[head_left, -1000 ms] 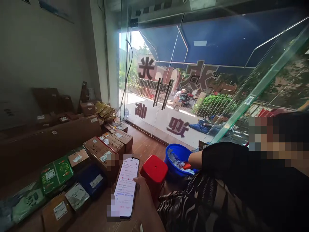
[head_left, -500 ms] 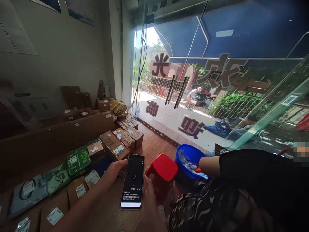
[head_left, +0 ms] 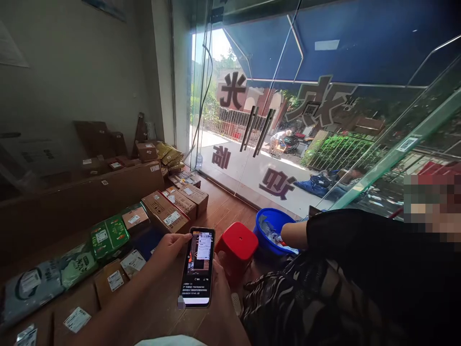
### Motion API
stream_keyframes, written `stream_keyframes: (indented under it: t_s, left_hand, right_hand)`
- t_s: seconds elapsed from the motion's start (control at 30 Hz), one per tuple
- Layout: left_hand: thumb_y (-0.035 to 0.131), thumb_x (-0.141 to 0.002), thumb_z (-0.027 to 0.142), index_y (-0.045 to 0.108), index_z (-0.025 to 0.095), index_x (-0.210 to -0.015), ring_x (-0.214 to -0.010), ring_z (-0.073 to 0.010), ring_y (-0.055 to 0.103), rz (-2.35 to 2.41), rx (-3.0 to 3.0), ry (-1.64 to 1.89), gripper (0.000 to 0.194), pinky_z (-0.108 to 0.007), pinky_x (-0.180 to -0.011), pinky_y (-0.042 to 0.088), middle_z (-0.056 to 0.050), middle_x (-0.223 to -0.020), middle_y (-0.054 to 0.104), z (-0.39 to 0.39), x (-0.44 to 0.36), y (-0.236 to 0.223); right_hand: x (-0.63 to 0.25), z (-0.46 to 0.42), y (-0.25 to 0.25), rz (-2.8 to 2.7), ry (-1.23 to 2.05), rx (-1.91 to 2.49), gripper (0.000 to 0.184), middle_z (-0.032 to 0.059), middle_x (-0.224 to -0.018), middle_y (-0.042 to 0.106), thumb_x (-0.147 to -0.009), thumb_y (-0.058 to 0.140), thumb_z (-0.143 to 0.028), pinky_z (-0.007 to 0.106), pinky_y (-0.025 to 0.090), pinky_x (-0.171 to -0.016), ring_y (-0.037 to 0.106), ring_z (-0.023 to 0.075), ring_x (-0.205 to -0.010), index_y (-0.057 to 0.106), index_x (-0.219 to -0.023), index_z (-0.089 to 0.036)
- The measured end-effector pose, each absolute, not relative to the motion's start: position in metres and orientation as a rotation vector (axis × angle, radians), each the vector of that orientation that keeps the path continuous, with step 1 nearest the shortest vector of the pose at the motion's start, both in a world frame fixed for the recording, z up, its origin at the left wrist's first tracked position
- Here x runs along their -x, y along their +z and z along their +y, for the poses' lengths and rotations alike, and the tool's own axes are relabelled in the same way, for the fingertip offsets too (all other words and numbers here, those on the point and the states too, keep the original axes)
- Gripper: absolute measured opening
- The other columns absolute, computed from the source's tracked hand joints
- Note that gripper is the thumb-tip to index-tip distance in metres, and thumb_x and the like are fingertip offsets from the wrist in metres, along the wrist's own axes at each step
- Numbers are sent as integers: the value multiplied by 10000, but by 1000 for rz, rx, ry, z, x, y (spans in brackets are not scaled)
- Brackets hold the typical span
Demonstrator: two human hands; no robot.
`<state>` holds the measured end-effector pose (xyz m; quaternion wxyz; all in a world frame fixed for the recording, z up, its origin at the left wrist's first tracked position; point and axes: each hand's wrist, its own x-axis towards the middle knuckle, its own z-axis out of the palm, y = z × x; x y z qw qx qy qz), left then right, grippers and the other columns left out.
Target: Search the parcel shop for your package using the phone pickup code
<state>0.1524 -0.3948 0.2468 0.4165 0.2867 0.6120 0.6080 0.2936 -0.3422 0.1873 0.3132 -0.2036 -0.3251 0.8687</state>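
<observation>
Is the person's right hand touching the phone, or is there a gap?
Touching: the head view shows the right hand against the phone along its right edge.

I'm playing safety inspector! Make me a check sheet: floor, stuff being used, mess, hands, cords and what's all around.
Surface: brown wood-look floor.
Things in use: phone, screen lit, a picture above lines of text.
Clutter: labelled boxes and wrapped parcels on the left; a red stool near a blue bucket with crumpled stuff inside.
Hands: left hand touches the phone's upper left edge; right hand holds its right side.
Cords: a dark cord-like line by the glass; its ends are unclear.
Surroundings: glass doors with big lettering; another person in black at the right, forearm at the bucket.
</observation>
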Motion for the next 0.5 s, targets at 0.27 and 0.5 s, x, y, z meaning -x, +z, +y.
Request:
stream_keyframes:
  t_s: [0.27, 0.5]
  left_hand:
    - [635, -663, 668, 756, 133, -726, -643, -190, 619, 1641, -770, 1500, 552, -253, -573, 441, -70, -687, 722, -399, -156, 252]
    - [657, -672, 628, 766, 147, -778, -688, -203, 642, 1598, -737, 1502, 504, -264, -626, 472, -69, -775, 746, -404, -154, 252]
  right_hand:
    - [-298, -350, 202, -773, 2355, 531, 328, -23, -865, 705, -736, 691, -458, 261, 380, -1003, 535, 175, -1147, 686, -983, -241]
    - [-295, -352, 201, -793, 2359, 524, 258, -27, -763, 653, -740, 678, -441, 291, 424, -947, 593, 175, -898, 681, -893, -234]
